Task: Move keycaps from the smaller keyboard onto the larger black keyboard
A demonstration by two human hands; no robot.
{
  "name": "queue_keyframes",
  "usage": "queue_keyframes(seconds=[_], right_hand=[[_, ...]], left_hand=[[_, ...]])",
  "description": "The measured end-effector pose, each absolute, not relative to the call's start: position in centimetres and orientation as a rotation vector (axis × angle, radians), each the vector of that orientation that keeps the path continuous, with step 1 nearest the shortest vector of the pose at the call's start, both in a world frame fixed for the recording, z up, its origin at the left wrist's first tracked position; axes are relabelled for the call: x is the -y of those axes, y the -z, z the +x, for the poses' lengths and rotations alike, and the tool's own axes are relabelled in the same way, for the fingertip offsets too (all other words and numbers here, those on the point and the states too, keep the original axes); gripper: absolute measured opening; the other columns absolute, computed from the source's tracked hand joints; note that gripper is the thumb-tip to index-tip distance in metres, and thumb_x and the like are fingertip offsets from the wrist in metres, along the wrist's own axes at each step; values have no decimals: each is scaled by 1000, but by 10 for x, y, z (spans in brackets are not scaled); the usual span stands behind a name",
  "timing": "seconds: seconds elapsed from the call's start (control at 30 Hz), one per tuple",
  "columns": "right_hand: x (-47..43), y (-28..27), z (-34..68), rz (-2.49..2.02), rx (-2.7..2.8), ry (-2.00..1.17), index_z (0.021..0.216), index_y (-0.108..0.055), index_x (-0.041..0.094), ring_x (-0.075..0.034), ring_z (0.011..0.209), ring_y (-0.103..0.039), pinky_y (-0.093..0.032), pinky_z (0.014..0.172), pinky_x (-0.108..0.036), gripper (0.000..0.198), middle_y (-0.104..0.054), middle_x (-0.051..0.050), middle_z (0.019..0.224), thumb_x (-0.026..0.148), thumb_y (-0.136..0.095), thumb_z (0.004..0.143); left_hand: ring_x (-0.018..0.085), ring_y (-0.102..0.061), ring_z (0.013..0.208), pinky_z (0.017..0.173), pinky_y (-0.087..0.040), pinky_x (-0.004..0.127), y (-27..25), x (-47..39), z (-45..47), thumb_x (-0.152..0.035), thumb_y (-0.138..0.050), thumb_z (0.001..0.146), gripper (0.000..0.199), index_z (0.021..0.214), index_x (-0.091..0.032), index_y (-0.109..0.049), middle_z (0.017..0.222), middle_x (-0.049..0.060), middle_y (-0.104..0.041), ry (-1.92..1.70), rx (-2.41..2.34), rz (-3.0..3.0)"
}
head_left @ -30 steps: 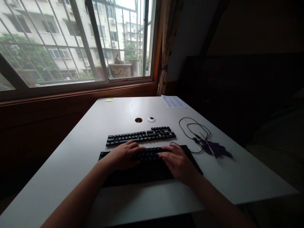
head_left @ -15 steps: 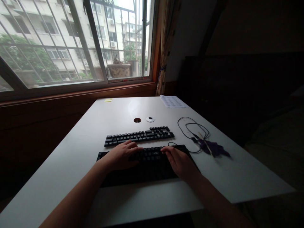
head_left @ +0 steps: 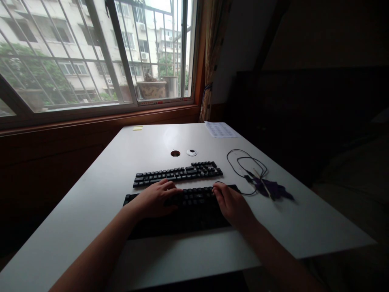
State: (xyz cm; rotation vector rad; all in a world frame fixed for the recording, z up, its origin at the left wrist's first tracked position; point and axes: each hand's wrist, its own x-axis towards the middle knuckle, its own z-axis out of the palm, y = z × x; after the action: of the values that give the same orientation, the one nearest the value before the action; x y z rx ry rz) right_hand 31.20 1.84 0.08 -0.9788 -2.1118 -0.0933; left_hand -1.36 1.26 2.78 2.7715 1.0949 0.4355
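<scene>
A black keyboard (head_left: 194, 221) lies near the desk's front edge, with keycaps showing along its far rows and its near part too dark to make out. My left hand (head_left: 156, 198) rests over its left half, fingers stretched out and thumb apart. At the keyboard's far right, my right hand (head_left: 232, 205) has its fingers pinched together; whatever they hold, if anything, is hidden. Just behind the keyboard, black keycaps (head_left: 170, 177) are laid out in rows on the white desk, with gaps on the right side.
Right of the keyboard lie a coiled black cable (head_left: 240, 152) and a purple cloth (head_left: 278, 190) with a thin stick across it. Farther back are a cable hole (head_left: 175, 153), its round white cover (head_left: 191, 153), printed paper (head_left: 221, 129) and a yellow note (head_left: 137, 127). A barred window stands beyond.
My right hand has shifted slightly right and away from me along the keyboard, fingers still pinched. My left hand has stayed in place.
</scene>
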Motion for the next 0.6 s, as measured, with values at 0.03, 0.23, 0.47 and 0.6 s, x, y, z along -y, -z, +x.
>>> queue_keyframes(seconds=[0.03,0.23,0.47,0.6], right_hand=[[-19,-1,312,-966,2142,109,117,-55,22,-24,83,-74,-60,76,-36,16,-75,-8,95,19,-47,105],[-19,0,311,-868,2286,191,119,-55,21,-24,89,-71,-58,82,-38,19,-73,-9,98,14,-45,104],[-17,2,308,-871,2353,247,119,-58,21,-25,93,-70,-57,88,-42,21,-74,-9,103,14,-47,103],[-15,-1,305,-840,2372,260,118,-59,21,-25,93,-69,-56,87,-42,19,-73,-9,102,16,-48,102]], left_hand=[[27,-59,113,97,-55,43,-28,-13,-14,-36,-71,91,55,144,-31,-56,125,8,-65,-434,-1094,2771],[27,-60,113,97,-55,43,-27,-13,-14,-36,-71,91,56,144,-31,-56,125,9,-64,-438,-1086,2772],[28,-59,113,97,-55,44,-30,-12,-12,-36,-70,91,56,145,-31,-55,125,9,-64,-411,-1106,2773],[28,-59,113,97,-55,44,-31,-12,-12,-37,-70,91,58,146,-31,-53,125,8,-64,-400,-1111,2776]])
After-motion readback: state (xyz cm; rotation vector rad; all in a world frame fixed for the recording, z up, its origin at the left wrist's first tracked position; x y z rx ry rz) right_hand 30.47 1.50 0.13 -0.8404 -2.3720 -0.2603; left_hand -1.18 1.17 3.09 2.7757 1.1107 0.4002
